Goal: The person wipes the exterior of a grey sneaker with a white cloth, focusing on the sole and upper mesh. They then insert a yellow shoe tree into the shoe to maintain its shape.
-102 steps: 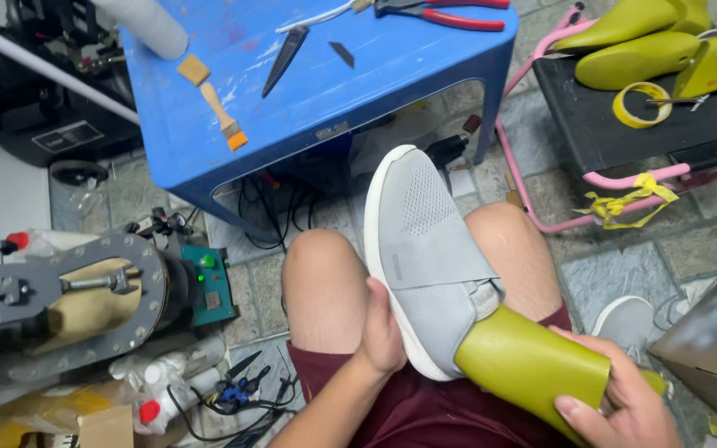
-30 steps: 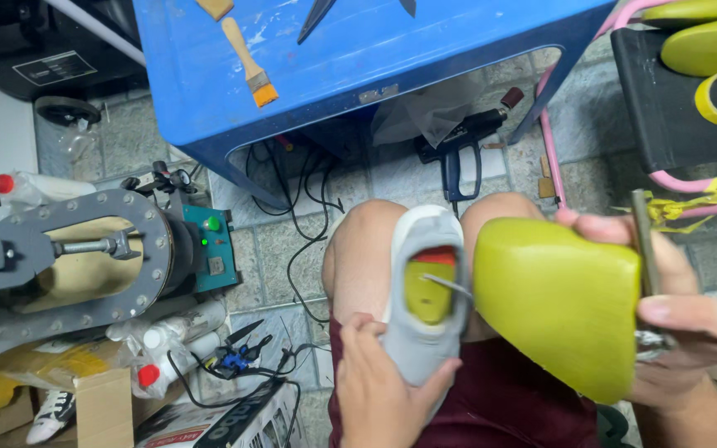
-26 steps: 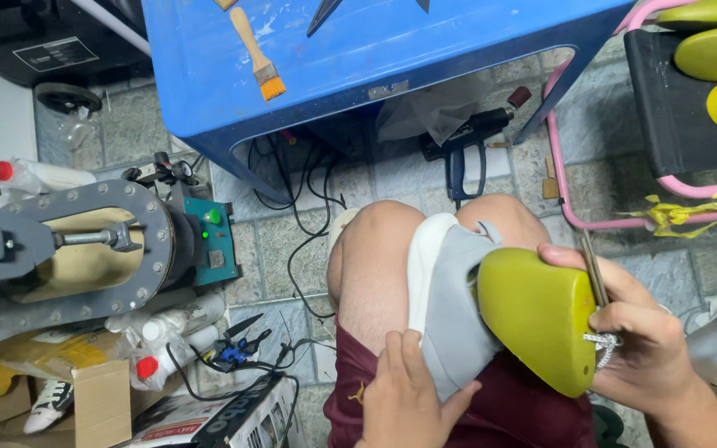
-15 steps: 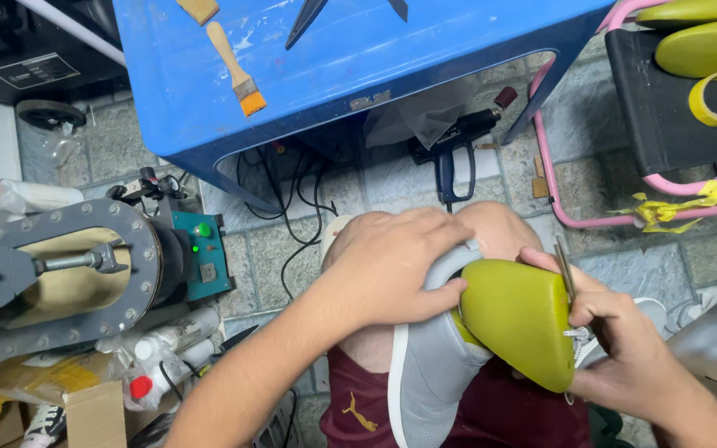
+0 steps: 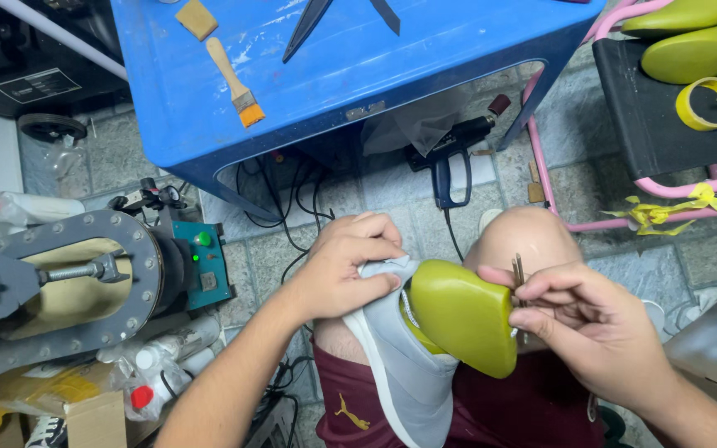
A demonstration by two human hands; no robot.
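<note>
Grey shoe [image 5: 408, 365] with a white sole lies across the person's lap, a yellow-green shoe last [image 5: 462, 317] sticking out of its opening. Left hand [image 5: 346, 265] is clamped on the shoe's collar. Right hand [image 5: 595, 328] pinches a thin metal hook [image 5: 518, 271] at the last's back end, fingers closed on it. Beyond the knees stands a blue table [image 5: 358, 62] carrying a brush [image 5: 232, 79].

bright, even light; sharp focus

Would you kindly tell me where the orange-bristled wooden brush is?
The orange-bristled wooden brush lies on the blue plastic table, upper left in the head view, beside a tan block.
</note>
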